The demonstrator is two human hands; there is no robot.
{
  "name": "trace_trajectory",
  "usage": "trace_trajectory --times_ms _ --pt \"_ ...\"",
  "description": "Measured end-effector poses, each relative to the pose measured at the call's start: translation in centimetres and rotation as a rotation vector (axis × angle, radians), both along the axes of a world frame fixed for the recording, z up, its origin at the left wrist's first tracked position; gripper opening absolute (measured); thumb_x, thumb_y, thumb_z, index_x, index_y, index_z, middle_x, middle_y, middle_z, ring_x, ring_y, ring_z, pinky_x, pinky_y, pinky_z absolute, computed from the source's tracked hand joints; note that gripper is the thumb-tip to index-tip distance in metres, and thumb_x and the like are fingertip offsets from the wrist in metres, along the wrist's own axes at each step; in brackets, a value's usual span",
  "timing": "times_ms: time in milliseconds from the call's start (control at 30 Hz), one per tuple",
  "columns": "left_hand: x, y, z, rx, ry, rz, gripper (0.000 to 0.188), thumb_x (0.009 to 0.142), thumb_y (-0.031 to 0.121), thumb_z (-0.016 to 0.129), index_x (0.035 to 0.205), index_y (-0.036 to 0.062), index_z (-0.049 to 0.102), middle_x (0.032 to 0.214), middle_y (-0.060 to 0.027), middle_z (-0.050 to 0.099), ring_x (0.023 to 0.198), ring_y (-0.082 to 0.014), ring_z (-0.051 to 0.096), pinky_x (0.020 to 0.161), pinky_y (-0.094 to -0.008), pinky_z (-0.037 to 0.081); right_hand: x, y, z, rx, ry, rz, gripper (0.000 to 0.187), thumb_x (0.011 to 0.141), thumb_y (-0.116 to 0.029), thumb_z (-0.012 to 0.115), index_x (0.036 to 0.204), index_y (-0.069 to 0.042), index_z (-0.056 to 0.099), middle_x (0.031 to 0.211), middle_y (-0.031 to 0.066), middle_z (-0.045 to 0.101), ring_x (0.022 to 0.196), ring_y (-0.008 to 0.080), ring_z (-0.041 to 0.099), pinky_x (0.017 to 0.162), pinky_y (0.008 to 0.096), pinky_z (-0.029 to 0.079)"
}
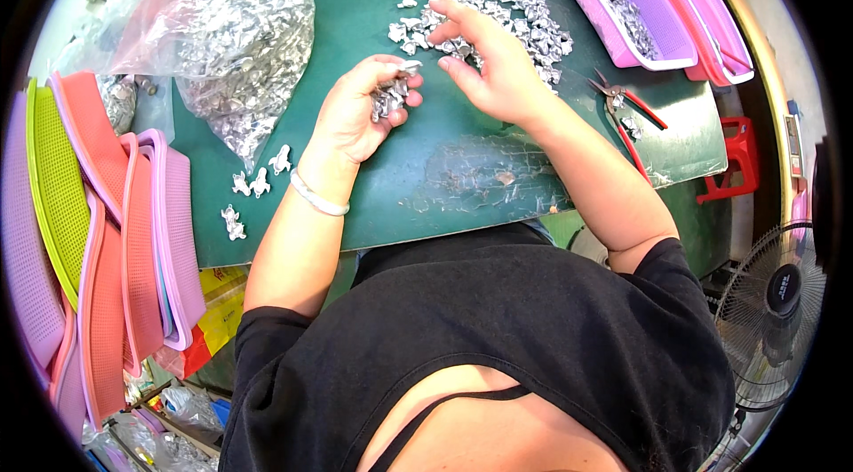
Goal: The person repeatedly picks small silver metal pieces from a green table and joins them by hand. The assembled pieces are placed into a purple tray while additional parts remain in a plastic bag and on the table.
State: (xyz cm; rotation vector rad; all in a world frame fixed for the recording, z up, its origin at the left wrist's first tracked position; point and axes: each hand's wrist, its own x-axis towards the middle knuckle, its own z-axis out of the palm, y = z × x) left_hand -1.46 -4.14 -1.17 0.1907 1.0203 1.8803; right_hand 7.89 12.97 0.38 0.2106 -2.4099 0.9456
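Over the green table [373,206], my left hand [360,108] curls around several small silver metal figures [388,99] lying in its palm and fingers. My right hand [493,63] is held just to its right, thumb and fingers spread apart, with nothing seen between them. Beyond and beside the right hand spreads a loose pile of the same silver figures [524,15]. A few separate figures [259,182] lie near my left forearm, by the tip of a large clear plastic bag [258,55] filled with such pieces.
Red-handled pliers [622,108] rest right of my right forearm. A purple basket [657,47] with small metal parts stands at the far right, beside pink baskets [724,19]. Stacked coloured baskets [107,188] crowd the left edge. A red stool [736,157] and a fan [773,303] stand right.
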Motion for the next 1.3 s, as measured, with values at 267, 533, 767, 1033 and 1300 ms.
trace_trajectory --times_ms 267,533,767,1033,1300 --pt "-1.3 -0.5 0.0 0.223 -0.204 0.048 0.021 0.083 0.021 0.050 0.083 0.0020 0.058 0.090 -0.0145 0.059 0.075 -0.0257 0.057 0.052 -0.0288 0.048 -2.2 0.4 -1.2 0.491 -0.068 -0.114 0.056 0.070 -0.005 0.062 0.122 -0.005 0.043 0.108 0.0109 0.056 0.108 0.0296 0.046 0.093 0.0409 0.032" --pt "-1.2 -0.4 -0.4 0.085 -0.134 0.133 0.010 0.083 0.013 0.056 0.083 0.0029 0.055 0.085 -0.0104 0.058 0.067 -0.0186 0.056 0.044 -0.0207 0.044 -1.4 0.4 0.0 0.358 -0.201 0.086 0.046 0.072 -0.006 0.059 0.117 -0.010 0.049 0.084 0.0037 0.060 0.094 0.0232 0.050 0.088 0.0381 0.034" --pt "-0.4 -0.1 0.4 -0.103 0.029 0.126 0.017 0.084 0.011 0.054 0.098 0.0021 0.052 0.081 -0.0069 0.056 0.063 -0.0139 0.054 0.042 -0.0179 0.042 -1.1 0.3 -0.7 0.367 -0.107 0.050 0.041 0.073 -0.005 0.056 0.114 -0.009 0.052 0.081 0.0063 0.059 0.089 0.0235 0.051 0.084 0.0356 0.035" --pt "-0.3 0.1 0.5 -0.115 0.022 0.109 0.016 0.084 0.014 0.056 0.094 0.0023 0.054 0.076 -0.0056 0.057 0.060 -0.0126 0.054 0.040 -0.0169 0.039 -1.1 0.2 -0.9 0.389 -0.035 0.065 0.040 0.074 -0.002 0.057 0.114 -0.007 0.052 0.079 0.0055 0.059 0.083 0.0207 0.054 0.081 0.0334 0.039" --pt "0.3 0.2 0.7 -0.198 0.152 -0.058 0.017 0.084 0.016 0.055 0.092 0.0009 0.056 0.073 -0.0057 0.058 0.057 -0.0115 0.055 0.038 -0.0169 0.037 -0.9 0.0 -0.4 -0.504 -0.268 0.115 0.038 0.081 -0.004 0.057 0.118 -0.001 0.048 0.081 0.0020 0.061 0.082 0.0085 0.056 0.077 0.0231 0.043"
